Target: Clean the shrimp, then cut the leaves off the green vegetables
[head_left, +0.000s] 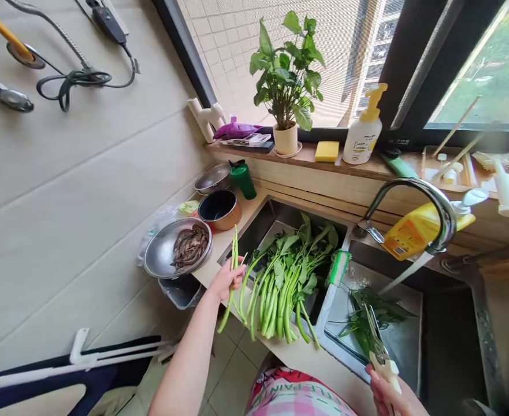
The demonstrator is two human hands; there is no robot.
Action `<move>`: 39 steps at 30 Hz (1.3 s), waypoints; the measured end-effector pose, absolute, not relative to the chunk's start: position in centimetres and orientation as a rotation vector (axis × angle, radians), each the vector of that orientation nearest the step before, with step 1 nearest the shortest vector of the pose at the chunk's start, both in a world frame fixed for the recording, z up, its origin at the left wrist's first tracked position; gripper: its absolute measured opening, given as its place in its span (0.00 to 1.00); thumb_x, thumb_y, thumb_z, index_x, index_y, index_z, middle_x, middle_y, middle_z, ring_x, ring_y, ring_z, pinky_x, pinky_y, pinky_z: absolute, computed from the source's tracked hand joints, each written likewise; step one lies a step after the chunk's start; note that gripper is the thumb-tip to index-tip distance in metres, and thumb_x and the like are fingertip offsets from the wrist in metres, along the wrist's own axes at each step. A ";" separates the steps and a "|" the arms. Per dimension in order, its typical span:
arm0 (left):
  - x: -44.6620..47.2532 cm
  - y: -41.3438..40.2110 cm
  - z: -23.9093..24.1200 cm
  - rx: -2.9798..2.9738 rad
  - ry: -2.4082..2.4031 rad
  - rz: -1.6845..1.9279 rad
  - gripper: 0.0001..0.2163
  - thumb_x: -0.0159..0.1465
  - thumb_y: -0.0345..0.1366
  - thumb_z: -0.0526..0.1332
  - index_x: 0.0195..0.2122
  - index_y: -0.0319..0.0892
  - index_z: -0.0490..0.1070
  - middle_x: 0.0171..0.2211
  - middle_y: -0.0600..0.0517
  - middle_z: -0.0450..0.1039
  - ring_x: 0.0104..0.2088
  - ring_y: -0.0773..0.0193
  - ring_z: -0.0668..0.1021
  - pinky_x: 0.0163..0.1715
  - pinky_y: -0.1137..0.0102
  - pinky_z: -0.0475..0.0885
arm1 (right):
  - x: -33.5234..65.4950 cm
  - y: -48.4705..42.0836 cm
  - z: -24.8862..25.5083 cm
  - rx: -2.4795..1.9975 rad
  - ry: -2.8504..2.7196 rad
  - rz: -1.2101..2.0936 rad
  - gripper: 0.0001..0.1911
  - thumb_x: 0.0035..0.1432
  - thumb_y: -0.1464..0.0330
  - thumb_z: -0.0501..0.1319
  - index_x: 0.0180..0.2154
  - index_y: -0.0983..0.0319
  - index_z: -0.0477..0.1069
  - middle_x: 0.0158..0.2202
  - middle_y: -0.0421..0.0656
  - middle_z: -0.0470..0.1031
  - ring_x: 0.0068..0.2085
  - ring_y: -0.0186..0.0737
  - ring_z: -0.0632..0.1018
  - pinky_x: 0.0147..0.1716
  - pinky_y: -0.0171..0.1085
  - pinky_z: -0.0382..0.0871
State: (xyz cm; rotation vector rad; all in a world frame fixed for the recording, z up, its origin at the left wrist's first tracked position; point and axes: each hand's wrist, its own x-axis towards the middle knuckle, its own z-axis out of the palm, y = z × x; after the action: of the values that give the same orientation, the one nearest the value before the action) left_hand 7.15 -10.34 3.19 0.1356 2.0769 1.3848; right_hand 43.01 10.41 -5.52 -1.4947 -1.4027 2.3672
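My left hand (pixel 226 279) is closed round a few long green vegetable stems (pixel 233 271), lifted over the counter edge beside the left sink. A big bunch of leafy green stalks (pixel 286 277) lies across the left sink basin (pixel 260 222). At the bottom right, my right hand (pixel 388 393) grips kitchen scissors (pixel 378 344) with pale handles, blades pointing up over cut greens (pixel 369 320) in a metal tray (pixel 405 338) in the right basin. Water runs from the curved tap (pixel 431 202) into that tray.
A steel bowl of small fish or shrimp (pixel 180 248), a dark-lined pot (pixel 219 209) and another steel bowl (pixel 213 178) stand on the left counter. A potted plant (pixel 286 86), sponge (pixel 326 151) and soap bottle (pixel 362 136) line the sill. A yellow bottle (pixel 414 231) lies behind the tap.
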 end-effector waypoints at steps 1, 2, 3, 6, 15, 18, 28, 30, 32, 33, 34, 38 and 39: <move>5.9 -10.6 2.6 0.144 2.241 1.202 0.15 0.58 0.40 0.58 0.45 0.45 0.57 0.25 0.59 0.63 0.15 0.78 0.64 0.14 0.81 0.55 | 42.5 10.0 -5.5 -1.513 -1.400 2.352 0.25 0.38 0.47 0.62 0.29 0.60 0.62 0.13 0.31 0.55 0.11 0.29 0.59 0.11 0.31 0.50; 4.9 -10.6 1.9 0.149 2.357 1.043 0.16 0.58 0.40 0.58 0.45 0.45 0.57 0.25 0.59 0.64 0.15 0.76 0.66 0.14 0.80 0.56 | 42.0 9.5 -5.4 -1.528 -1.397 2.337 0.26 0.38 0.47 0.62 0.30 0.60 0.62 0.13 0.31 0.55 0.11 0.29 0.59 0.12 0.31 0.51; 4.1 -10.5 1.1 0.154 2.426 0.924 0.16 0.57 0.39 0.60 0.44 0.44 0.57 0.25 0.58 0.65 0.16 0.74 0.68 0.15 0.79 0.57 | 41.6 9.1 -5.3 -1.539 -1.392 2.319 0.26 0.37 0.47 0.62 0.31 0.60 0.62 0.13 0.31 0.55 0.12 0.30 0.59 0.12 0.32 0.52; 2.4 -9.3 -1.5 0.225 2.495 0.730 0.18 0.48 0.35 0.67 0.37 0.41 0.62 0.28 0.53 0.70 0.25 0.65 0.75 0.21 0.75 0.63 | 40.3 7.9 -4.9 -1.548 -1.374 2.266 0.29 0.37 0.46 0.62 0.33 0.61 0.63 0.14 0.31 0.55 0.13 0.30 0.60 0.14 0.33 0.55; -0.2 -8.7 -3.4 0.411 2.563 0.389 0.10 0.40 0.27 0.66 0.20 0.41 0.63 0.26 0.48 0.73 0.38 0.51 0.76 0.34 0.68 0.65 | 40.1 5.2 -5.2 -1.545 -1.306 2.197 0.32 0.37 0.43 0.61 0.34 0.62 0.62 0.16 0.31 0.55 0.14 0.29 0.60 0.15 0.33 0.57; -0.9 -10.0 -1.0 0.414 2.536 0.468 0.07 0.46 0.31 0.62 0.18 0.41 0.63 0.18 0.52 0.69 0.29 0.56 0.76 0.29 0.69 0.65 | 40.3 5.4 -5.4 -1.559 -1.313 2.191 0.32 0.35 0.42 0.61 0.33 0.61 0.63 0.16 0.31 0.55 0.14 0.29 0.60 0.15 0.33 0.56; 2.2 -12.2 9.2 0.339 2.404 0.761 0.11 0.47 0.39 0.64 0.17 0.38 0.65 0.13 0.56 0.66 0.13 0.70 0.66 0.14 0.76 0.59 | 43.9 9.6 -4.7 -1.511 -1.390 2.278 0.31 0.35 0.45 0.62 0.35 0.62 0.63 0.15 0.31 0.54 0.15 0.30 0.59 0.15 0.32 0.53; 1.7 -11.7 13.0 0.329 2.393 0.792 0.11 0.46 0.39 0.66 0.18 0.38 0.65 0.13 0.56 0.65 0.12 0.72 0.64 0.12 0.77 0.57 | 44.6 10.4 -4.8 -1.503 -1.425 2.295 0.30 0.36 0.46 0.62 0.35 0.62 0.63 0.15 0.31 0.54 0.15 0.30 0.60 0.16 0.33 0.54; 1.4 -11.1 17.0 0.324 2.385 0.848 0.11 0.46 0.39 0.67 0.21 0.37 0.67 0.12 0.57 0.64 0.11 0.74 0.63 0.11 0.79 0.55 | 45.0 11.1 -5.0 -1.496 -1.461 2.305 0.29 0.37 0.46 0.61 0.34 0.62 0.64 0.15 0.32 0.55 0.15 0.31 0.60 0.16 0.33 0.54; 1.5 -10.7 18.7 0.342 2.374 0.878 0.12 0.47 0.39 0.67 0.23 0.36 0.68 0.13 0.57 0.65 0.11 0.74 0.63 0.10 0.79 0.55 | 45.1 11.4 -5.1 -1.486 -1.469 2.316 0.29 0.37 0.47 0.61 0.34 0.62 0.64 0.15 0.32 0.55 0.15 0.31 0.61 0.17 0.33 0.55; 1.8 -10.4 19.9 0.355 2.366 0.909 0.12 0.48 0.40 0.67 0.25 0.36 0.69 0.14 0.57 0.66 0.11 0.74 0.64 0.10 0.80 0.55 | 45.2 11.6 -5.2 -1.469 -1.475 2.331 0.28 0.37 0.47 0.61 0.34 0.62 0.64 0.15 0.32 0.55 0.15 0.31 0.61 0.17 0.33 0.55; 5.2 -9.0 19.1 0.255 2.208 1.145 0.12 0.49 0.38 0.68 0.26 0.35 0.69 0.18 0.53 0.70 0.15 0.74 0.68 0.12 0.81 0.60 | 45.5 12.2 -5.5 -1.386 -1.523 2.384 0.28 0.38 0.46 0.60 0.33 0.62 0.64 0.15 0.32 0.55 0.15 0.31 0.61 0.17 0.33 0.55; 6.4 -8.6 17.7 0.196 2.106 1.220 0.11 0.48 0.36 0.68 0.23 0.34 0.68 0.17 0.53 0.69 0.15 0.74 0.68 0.12 0.81 0.61 | 45.6 12.3 -5.5 -1.373 -1.540 2.390 0.28 0.38 0.46 0.60 0.33 0.62 0.64 0.15 0.33 0.56 0.16 0.31 0.61 0.18 0.33 0.55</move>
State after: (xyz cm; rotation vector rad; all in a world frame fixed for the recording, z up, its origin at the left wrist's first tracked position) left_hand 6.41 -8.63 17.72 0.1962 2.1061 1.2205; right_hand 45.65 12.28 -5.50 -1.3726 -1.5400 2.3901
